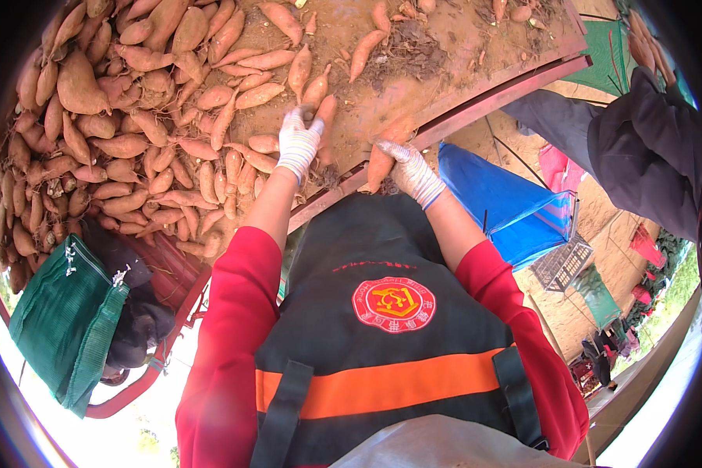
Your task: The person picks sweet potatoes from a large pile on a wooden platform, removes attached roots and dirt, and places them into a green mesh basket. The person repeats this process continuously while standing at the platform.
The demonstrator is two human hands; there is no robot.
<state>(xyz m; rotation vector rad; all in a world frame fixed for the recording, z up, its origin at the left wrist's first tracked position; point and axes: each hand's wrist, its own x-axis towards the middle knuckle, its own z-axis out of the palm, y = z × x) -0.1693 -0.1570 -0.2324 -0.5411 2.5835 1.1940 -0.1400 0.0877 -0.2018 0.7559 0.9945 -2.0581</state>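
My left hand (298, 140), in a striped knit work glove, grips a long sweet potato (326, 126) over the soil-covered table (398, 105). More sweet potatoes touch or lie just beyond its fingers. My right hand (409, 167), in a soiled glove of the same kind, holds a thick sweet potato (380, 167) at the table's near edge. A large heap of sweet potatoes (123, 146) with roots and soil on them covers the left part of the table.
Dry leaves (412, 50) lie on the table's far part. A metal rim (462, 117) edges the table. Beyond it at right are an open blue bag (503, 205), a plastic crate (561, 263) and a person in dark clothing (643, 146). A green mesh bag (67, 327) is at lower left.
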